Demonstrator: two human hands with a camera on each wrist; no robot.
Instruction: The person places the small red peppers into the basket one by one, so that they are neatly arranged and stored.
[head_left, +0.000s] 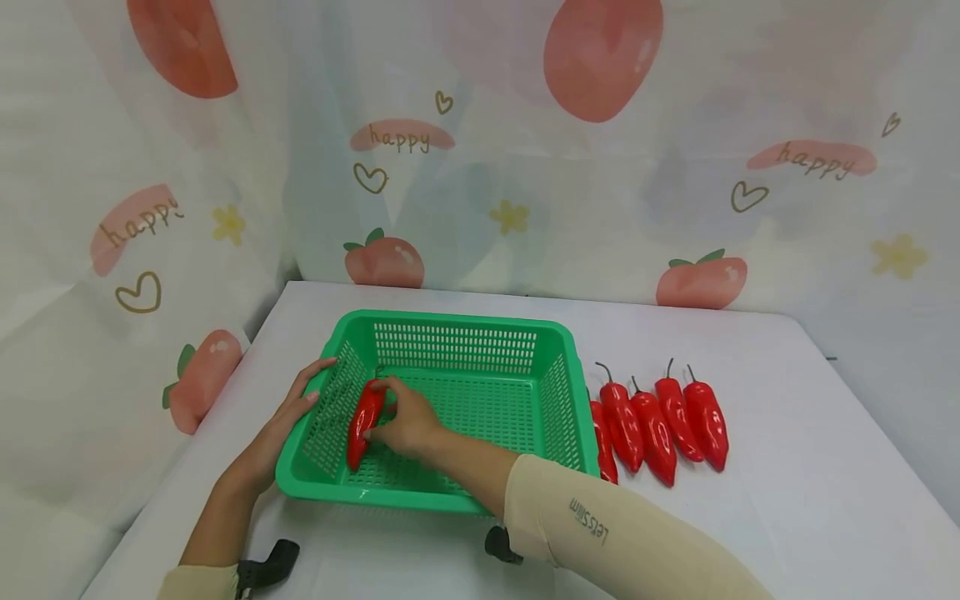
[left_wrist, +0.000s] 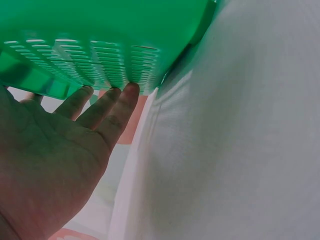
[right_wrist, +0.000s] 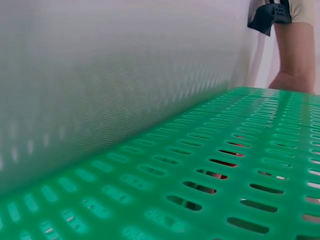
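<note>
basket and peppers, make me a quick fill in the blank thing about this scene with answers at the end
1. The basket is ____ in colour.
2. The right hand grips a red pepper that is ____ rather than outside the basket.
3. In the head view, the other red peppers lie on the table to the ____ of the basket.
4. The word repeated across the backdrop is "____".

Missing words: green; inside; right; happy
</note>
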